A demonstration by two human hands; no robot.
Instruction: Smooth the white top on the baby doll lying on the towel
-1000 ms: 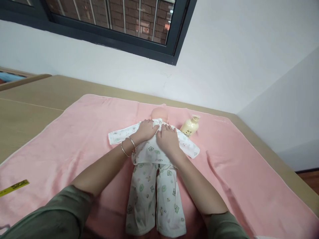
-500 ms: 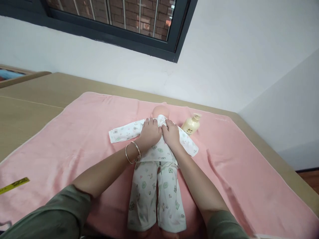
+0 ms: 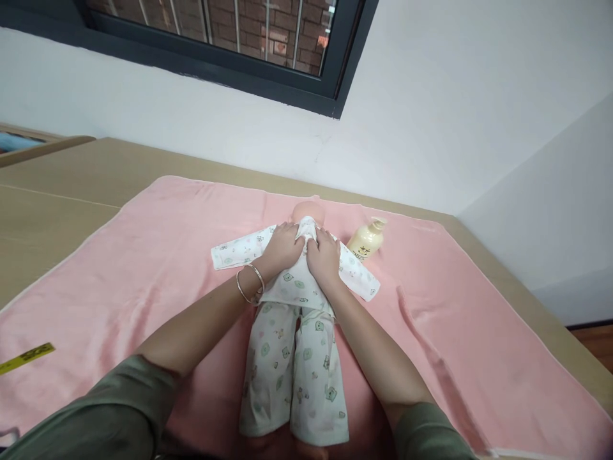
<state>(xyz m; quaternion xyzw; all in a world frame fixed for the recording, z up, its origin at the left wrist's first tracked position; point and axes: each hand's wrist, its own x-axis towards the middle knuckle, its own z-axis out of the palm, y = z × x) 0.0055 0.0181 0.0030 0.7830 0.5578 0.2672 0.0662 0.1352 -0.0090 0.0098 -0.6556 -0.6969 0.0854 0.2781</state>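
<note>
A baby doll [image 3: 308, 210] in a white printed long-sleeved top [image 3: 297, 282] and matching trousers [image 3: 318, 377] lies on a pink blanket [image 3: 186, 220], its head away from me. My left hand [image 3: 283, 246], with bangles at the wrist, curls over one side of the doll's chest. Against the other side, my right hand [image 3: 324, 255] holds it the same way. Both thumbs point inward near the collar, close together. The fingers wrap toward the shoulders and their tips are partly hidden. Both sleeves stretch outward on the blanket.
A cream pump bottle [image 3: 366, 239] stands on the blanket just right of the doll. A yellow strip [image 3: 27, 358] lies at the far left. Behind the tan surface [image 3: 143, 155] rises a white wall with a dark-framed window [image 3: 306, 89].
The doll's trouser legs have swung slightly left and its torso has shifted a little, moving with both hands. The bottle stays where it was.
</note>
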